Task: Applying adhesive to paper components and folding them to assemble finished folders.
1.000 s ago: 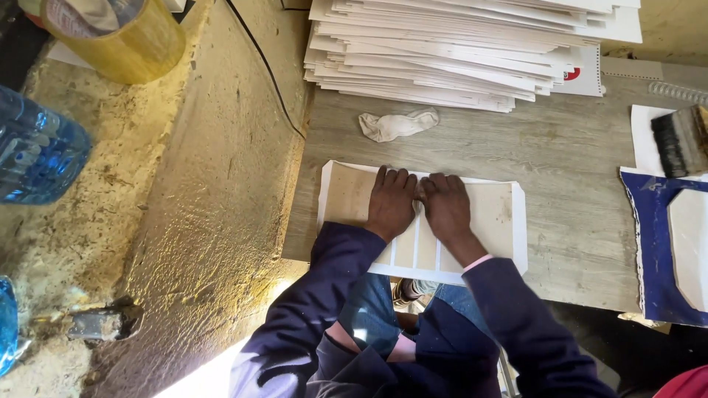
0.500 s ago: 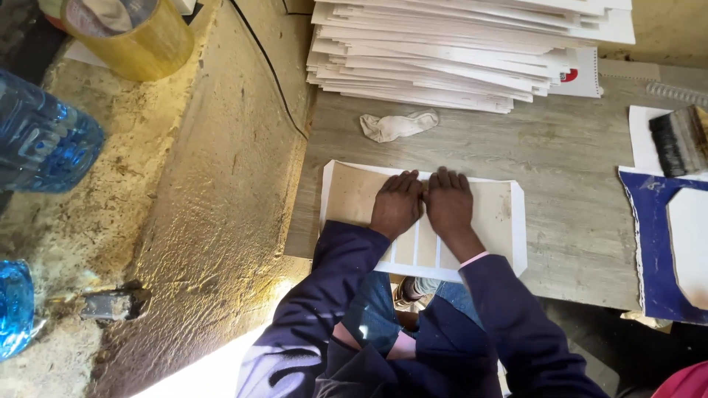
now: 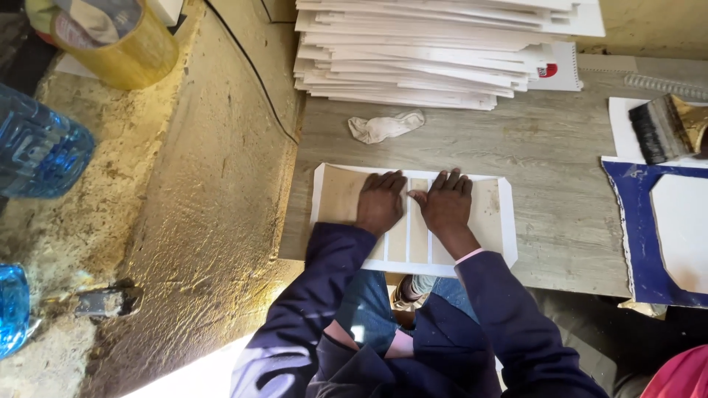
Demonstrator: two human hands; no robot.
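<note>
As both hands (image 3: 413, 203) flat on the cover board (image 3: 490, 214)

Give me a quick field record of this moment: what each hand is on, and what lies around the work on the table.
left hand: flat, palm down on the white sheet
right hand: flat, palm down on the same sheet, beside the left hand
white sheet: lies on the table at its near edge, with brown card panels on it
table: grey wood grain
paper stack: at the far edge, behind the sheet
crumpled cloth: between stack and sheet
brush: far right
blue cover: right of the sheet
tape roll: upper left, off the table
</note>
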